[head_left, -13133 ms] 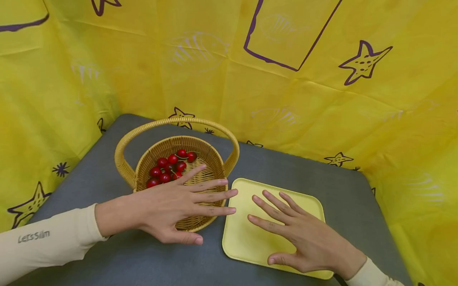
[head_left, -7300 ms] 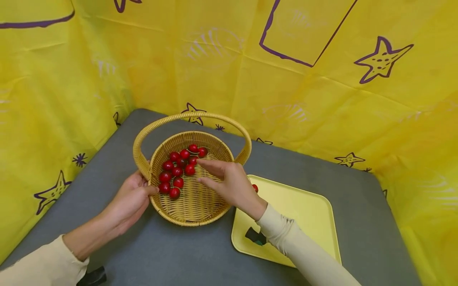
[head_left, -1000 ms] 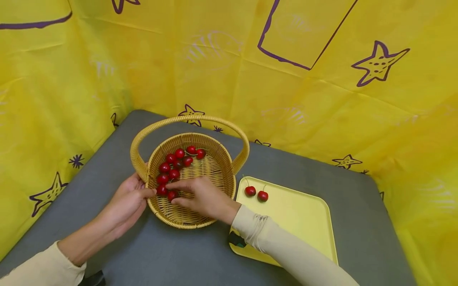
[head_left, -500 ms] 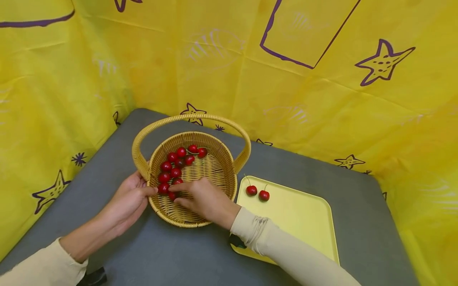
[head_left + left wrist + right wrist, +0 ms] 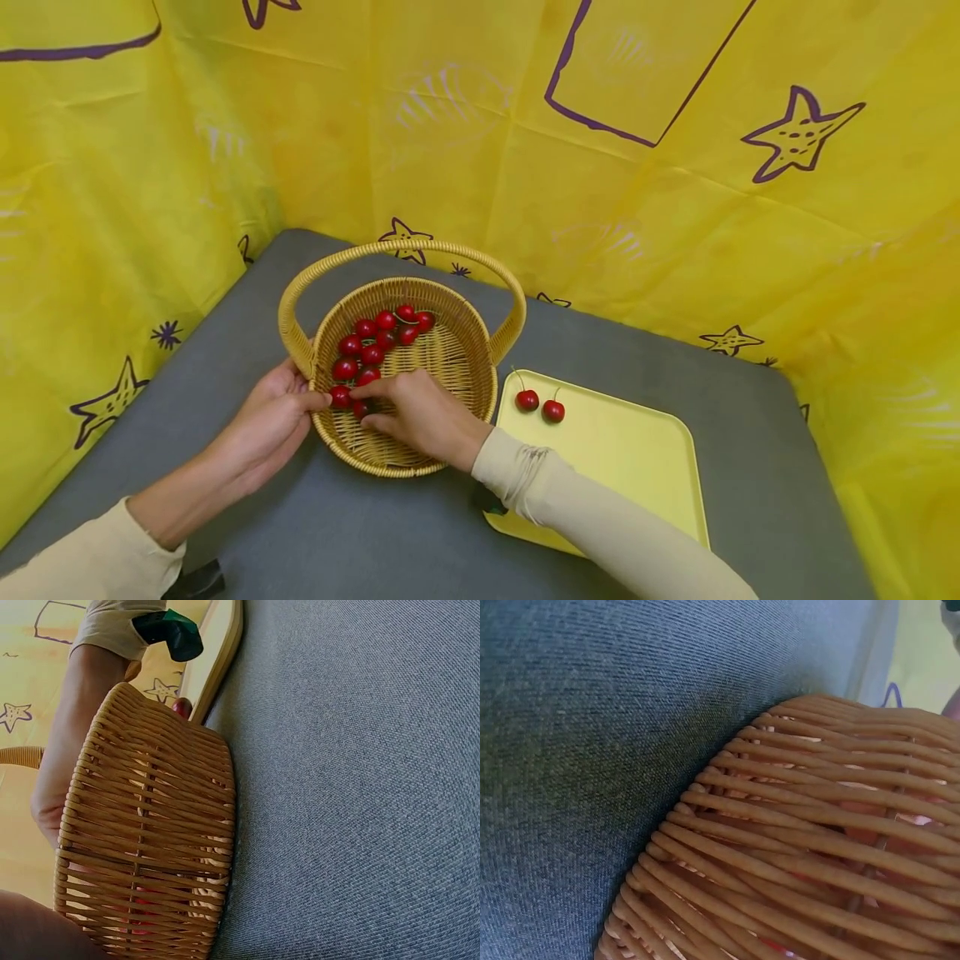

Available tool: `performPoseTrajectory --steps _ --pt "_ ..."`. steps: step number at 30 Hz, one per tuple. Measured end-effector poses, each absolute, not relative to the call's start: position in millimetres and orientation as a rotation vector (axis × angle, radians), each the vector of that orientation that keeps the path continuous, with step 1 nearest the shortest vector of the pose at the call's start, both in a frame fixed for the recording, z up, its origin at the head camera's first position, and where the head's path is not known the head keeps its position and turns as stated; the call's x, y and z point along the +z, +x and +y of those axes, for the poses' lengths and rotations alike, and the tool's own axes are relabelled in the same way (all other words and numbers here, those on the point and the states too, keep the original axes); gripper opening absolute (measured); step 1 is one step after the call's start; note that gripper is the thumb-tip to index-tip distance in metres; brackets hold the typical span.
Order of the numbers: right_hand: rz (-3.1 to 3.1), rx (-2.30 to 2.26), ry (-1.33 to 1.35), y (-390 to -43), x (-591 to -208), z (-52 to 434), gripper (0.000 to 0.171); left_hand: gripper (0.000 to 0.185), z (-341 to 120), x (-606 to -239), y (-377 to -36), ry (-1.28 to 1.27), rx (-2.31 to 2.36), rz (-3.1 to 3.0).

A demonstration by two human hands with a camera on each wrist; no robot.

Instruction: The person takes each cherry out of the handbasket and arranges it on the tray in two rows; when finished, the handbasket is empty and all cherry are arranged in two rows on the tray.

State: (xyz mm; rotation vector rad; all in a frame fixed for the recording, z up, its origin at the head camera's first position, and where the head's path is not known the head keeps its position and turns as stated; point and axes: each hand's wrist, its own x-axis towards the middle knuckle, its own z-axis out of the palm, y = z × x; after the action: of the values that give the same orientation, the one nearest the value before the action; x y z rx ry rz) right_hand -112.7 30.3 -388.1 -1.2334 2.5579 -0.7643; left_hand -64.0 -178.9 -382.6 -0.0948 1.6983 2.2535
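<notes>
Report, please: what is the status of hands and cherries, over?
Left hand holds basket rim. Right hand inside, at a near cherry, grip unclear. Two cherries on tray. Neighbouring cherries crowd close.

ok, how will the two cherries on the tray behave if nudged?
The cherries look round, so they'd probably roll. Glossy skin suggests slip in a pinch. The raised rim of the tray would likely stop a gentle roll.

This looks like a small screened-off tabletop booth, much like a recording set. Bright yellow printed fabric sheeting (image 5: pixel 465 183) hangs from nine o'clock through twelve to three, a dark-purple-outlined starfish drawing (image 5: pixel 797 137) showing at two o'clock. It closely borders a flat grey cloth-covered table (image 5: pixel 337 533); black wrist-worn gear (image 5: pixel 491 500) shows at six o'clock.
</notes>
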Motion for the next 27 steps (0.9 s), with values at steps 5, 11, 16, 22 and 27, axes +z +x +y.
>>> performPoseTrajectory --steps 5,11,16,22,27 --pt "2.530 -0.781 -1.204 -114.1 -386.9 33.8 0.032 0.089 -178.0 -383.1 -64.1 -0.079 2.251 1.704" --pt "2.511 -0.750 -1.206 -114.7 -384.4 36.3 0.031 0.088 -179.2 -383.7 -63.5 -0.091 2.243 1.718" --pt "2.549 -0.815 -1.172 -113.1 -374.9 41.9 0.033 0.088 -180.2 -384.9 -64.6 -0.093 2.234 1.731" --pt "2.529 -1.129 -1.126 -100.2 -353.9 66.0 0.035 0.090 -182.4 -387.2 -63.6 -0.101 2.226 1.739" --pt "2.473 -1.408 -0.933 -79.6 -342.2 103.5 0.035 0.089 -181.9 -387.3 -63.1 -0.088 2.218 1.735"
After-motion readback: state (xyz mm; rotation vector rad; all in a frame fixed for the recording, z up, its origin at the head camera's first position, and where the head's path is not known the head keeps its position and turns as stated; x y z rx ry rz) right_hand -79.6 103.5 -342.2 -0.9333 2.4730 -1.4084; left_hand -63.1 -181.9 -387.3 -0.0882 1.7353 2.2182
